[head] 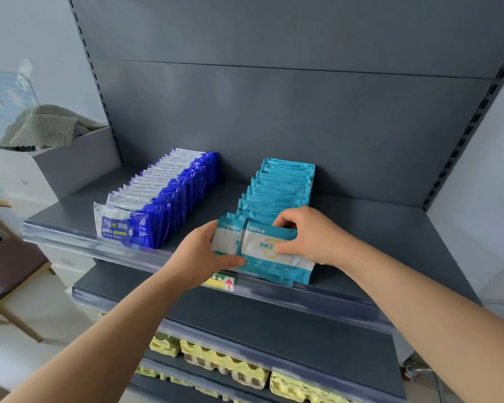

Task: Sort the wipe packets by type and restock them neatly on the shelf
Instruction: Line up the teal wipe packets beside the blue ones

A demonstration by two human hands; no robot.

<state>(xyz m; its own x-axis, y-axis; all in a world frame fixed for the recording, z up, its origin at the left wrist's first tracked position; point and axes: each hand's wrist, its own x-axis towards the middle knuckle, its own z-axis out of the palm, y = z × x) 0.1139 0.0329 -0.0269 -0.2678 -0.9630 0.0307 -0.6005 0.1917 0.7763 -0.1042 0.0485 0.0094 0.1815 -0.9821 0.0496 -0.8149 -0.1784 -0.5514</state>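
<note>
The blue row [169,196] and teal row [282,184] look sorted on the shelf [376,228]. The left hand [204,251] and right hand [312,237] grip the front teal packets [262,245] at its front edge, so the task seems nearly done.

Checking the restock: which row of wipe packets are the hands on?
The teal row on the right: left hand and right hand grip its front packets. The dark blue row sits untouched.

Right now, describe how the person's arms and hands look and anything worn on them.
No gloves, rings or watch visible on the left hand or right hand. No sleeves show on the left forearm or right forearm up to the frame edge.
</note>
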